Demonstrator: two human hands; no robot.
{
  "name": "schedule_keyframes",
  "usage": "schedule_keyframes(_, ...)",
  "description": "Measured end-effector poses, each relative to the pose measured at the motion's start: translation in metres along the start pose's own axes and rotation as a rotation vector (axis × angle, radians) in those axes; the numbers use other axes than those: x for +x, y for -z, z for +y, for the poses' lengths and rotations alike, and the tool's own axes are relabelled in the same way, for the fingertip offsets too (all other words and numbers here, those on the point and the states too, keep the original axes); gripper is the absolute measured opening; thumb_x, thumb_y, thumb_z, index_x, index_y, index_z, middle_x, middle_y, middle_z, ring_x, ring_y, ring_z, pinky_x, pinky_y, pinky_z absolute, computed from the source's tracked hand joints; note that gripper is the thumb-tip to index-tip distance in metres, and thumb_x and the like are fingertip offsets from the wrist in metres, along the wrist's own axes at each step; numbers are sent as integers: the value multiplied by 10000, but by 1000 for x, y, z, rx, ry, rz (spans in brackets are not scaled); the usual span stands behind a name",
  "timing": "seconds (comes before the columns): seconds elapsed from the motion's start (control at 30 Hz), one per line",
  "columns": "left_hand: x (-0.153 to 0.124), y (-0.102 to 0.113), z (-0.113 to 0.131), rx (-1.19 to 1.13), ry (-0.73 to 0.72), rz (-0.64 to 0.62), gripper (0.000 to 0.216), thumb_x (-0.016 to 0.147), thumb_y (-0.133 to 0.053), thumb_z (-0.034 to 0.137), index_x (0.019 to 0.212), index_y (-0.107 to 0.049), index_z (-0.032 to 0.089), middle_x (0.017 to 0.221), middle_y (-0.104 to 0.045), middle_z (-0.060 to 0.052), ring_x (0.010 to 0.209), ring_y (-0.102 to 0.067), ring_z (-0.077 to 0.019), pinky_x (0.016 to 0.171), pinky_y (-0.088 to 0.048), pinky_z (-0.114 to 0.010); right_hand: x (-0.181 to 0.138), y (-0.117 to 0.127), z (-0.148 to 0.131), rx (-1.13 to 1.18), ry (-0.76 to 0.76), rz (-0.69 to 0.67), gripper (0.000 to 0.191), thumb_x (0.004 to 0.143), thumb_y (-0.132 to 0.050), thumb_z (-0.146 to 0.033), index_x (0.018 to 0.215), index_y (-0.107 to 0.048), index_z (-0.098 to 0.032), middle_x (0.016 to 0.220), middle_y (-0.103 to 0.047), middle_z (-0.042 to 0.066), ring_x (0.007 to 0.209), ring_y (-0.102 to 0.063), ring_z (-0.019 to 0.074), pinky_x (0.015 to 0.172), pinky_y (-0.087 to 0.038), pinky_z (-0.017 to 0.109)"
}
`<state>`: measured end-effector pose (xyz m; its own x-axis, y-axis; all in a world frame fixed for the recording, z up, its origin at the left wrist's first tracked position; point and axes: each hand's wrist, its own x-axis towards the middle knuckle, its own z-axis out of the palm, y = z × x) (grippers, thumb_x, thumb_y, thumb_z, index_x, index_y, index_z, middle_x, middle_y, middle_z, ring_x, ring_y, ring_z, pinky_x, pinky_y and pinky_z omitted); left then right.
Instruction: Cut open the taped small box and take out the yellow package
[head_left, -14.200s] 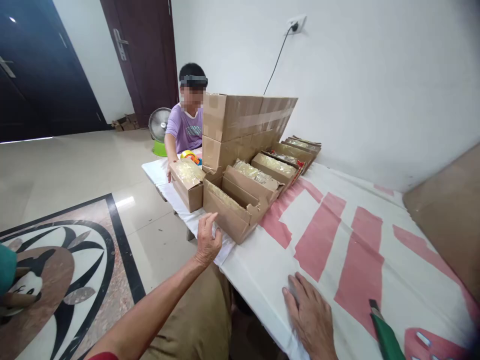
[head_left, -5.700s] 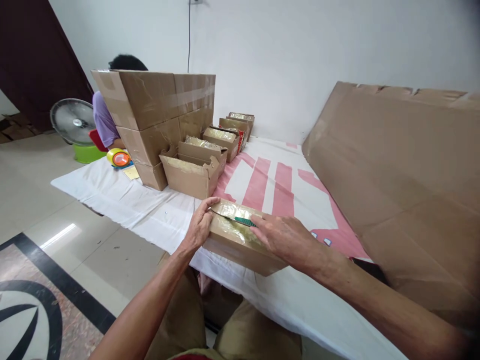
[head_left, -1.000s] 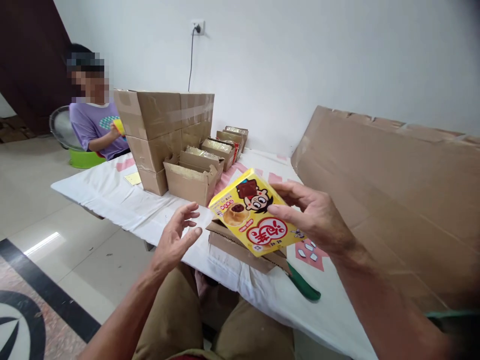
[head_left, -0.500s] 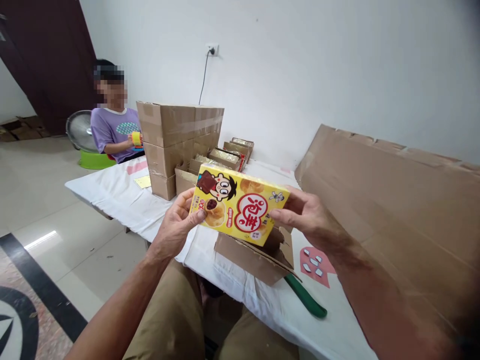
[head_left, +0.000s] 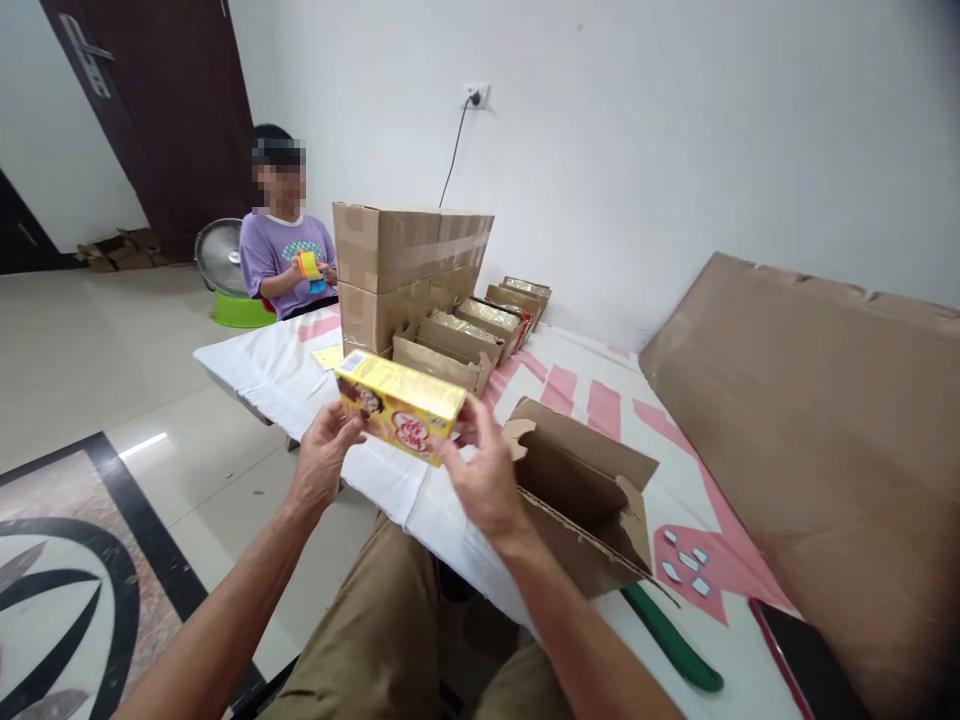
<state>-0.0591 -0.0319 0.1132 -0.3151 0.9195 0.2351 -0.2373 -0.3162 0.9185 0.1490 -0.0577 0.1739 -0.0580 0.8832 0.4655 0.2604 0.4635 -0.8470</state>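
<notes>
half a second back the yellow snack box (head_left: pixel 400 406) was held up with its printed face square to the person; now it has been tipped flat and lowered, so its narrow top panel shows and the cartoon front looks down and toward the lap. the left hand (head_left: pixel 321 462) is closed on the box's left end, fingers curled under it, and the right hand (head_left: pixel 484 478) grips the right end with the thumb up over the near edge. the box hangs in the air just above the front edge of the counter (head_left: pixel 292 368), left of the opened cardboard carton (head_left: pixel 581 495), which lies empty with its flaps spread. the box's long axis runs left to right, slightly downhill toward the right hand, with the small blue patch at its far left corner. to turn it over well i'd judge it wise to keep both ends pinched lightly and roll it about that long axis, not crushing the thin card. a green-handled knife (head_left: pixel 670 641) lies by the carton, near the right elbow. a person in a purple shirt (head_left: pixel 287 252) sits beyond the stacked boxes (head_left: pixel 409 258).
</notes>
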Motion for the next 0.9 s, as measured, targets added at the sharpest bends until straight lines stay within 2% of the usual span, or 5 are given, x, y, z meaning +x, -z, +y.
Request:
schedule_keyframes(0.1, 1, 36, -35, 176, 125, 65, 667, 608, -853, 630, 1063, -698, 167, 1020, -764, -91, 737, -649, -165, 549, -428, -231, -11, -44, 52, -76, -92, 8, 554, 866, -617, -308, 1407, -530, -228, 1323, -666, 143, 1184, -648, 283, 898, -600, 379)
schedule_keyframes(0.17, 9, 42, -53, 214, 169, 64, 695, 577, -847, 655, 1040, -702, 157, 976, -765, -96, 680, -638, -166, 531, -417, -240, -8, -58, 82, -130, -138, 29, 568, 887, -576, -304, 1446, -506, -232, 1311, -677, 144, 1184, -649, 287, 899, -594, 380)
schedule_keyframes(0.53, 101, -17, -136, 354, 178, -60, 327, 720, -760, 349, 993, -698, 180, 947, -775, -62, 722, -663, -171, 700, -516, -284, 42, -61, 173, -292, -196, 201, 536, 942, -434, -308, 1460, -419, -169, 1506, -498, 215, 1420, -453, 299, 1184, -371, 482)
schedule_keyframes(0.67, 106, -18, -150, 409, 183, -100, 345, 755, -742, 308, 1070, -676, 184, 1005, -786, -92, 851, -722, -219, 762, -547, -311, 33, -61, 194, -316, -223, 246, 425, 917, -503, -322, 1328, -505, -213, 1380, -583, 199, 1326, -519, 319, 1112, -435, 488)
schedule_keyframes(0.9, 115, -30, -161, 556, 174, -139, 404, 719, -736, 355, 1081, -644, 203, 995, -770, -42, 774, -708, -202, 687, -549, -299, 31, -68, 219, -289, -286, 393, 327, 877, -540, -350, 1167, -554, -199, 1064, -695, 114, 993, -656, 271, 885, -532, 412)
